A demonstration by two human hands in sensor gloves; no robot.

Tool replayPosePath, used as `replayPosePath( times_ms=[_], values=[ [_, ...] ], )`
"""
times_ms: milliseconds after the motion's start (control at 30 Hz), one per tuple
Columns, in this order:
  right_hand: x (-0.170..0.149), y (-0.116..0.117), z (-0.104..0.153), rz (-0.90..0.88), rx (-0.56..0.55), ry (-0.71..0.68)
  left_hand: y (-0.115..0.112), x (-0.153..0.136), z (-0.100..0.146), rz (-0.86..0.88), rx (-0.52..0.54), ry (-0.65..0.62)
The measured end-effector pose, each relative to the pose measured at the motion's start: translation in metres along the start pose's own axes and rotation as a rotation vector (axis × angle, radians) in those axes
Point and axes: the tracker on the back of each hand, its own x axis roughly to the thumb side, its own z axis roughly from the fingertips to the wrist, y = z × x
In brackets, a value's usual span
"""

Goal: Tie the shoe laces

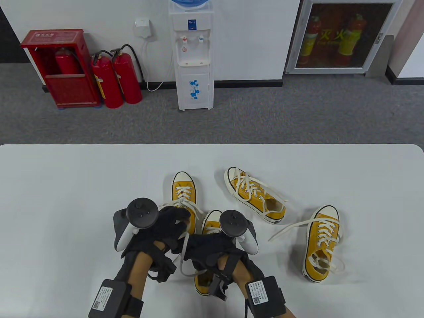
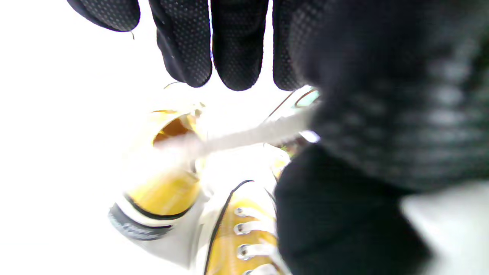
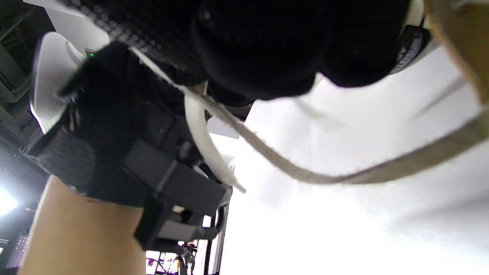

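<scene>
Your left hand [image 1: 165, 228] and right hand [image 1: 212, 243] work side by side at the table's six o'clock edge, over the nearest yellow canvas low-top sneaker [image 1: 206, 281], whose white rubber toe points to twelve o'clock. Your right hand's fingers are curled closed around a flat white cotton lace [image 3: 290, 172]; its free end [image 1: 183, 261] loops down at seven o'clock of that hand. In the left wrist view your four fingertips [image 2: 237, 57] hang spread apart, while a taut white lace strand [image 2: 252, 133] runs into the glove at three o'clock; whether your thumb pinches it, I cannot tell.

Just beyond your left hand stands a second yellow sneaker [image 1: 184, 190], laces loose. At one o'clock a third [image 1: 253, 195] lies angled on the white table [image 1: 66, 185], and at three o'clock a fourth [image 1: 323, 245], its laces trailing.
</scene>
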Motion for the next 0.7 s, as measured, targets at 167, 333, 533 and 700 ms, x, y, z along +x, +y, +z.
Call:
replayPosePath(
  times_ms=[167, 333, 533, 700],
  values=[
    [-0.005, -0.004, 0.0, -0.019, -0.006, 0.011, 0.006, -0.016, 0.009, 0.033, 0.039, 0.018],
    [-0.006, -0.007, 0.0, -0.03, -0.022, 0.011, 0.007, -0.027, 0.026, 0.099, 0.118, -0.022],
    [-0.006, -0.009, 0.0, -0.038, -0.032, 0.013, -0.018, -0.027, 0.044, 0.202, 0.078, -0.15],
    [-0.007, -0.009, 0.0, -0.024, -0.049, 0.013, -0.045, -0.03, 0.044, 0.315, -0.047, -0.177]
  ],
)
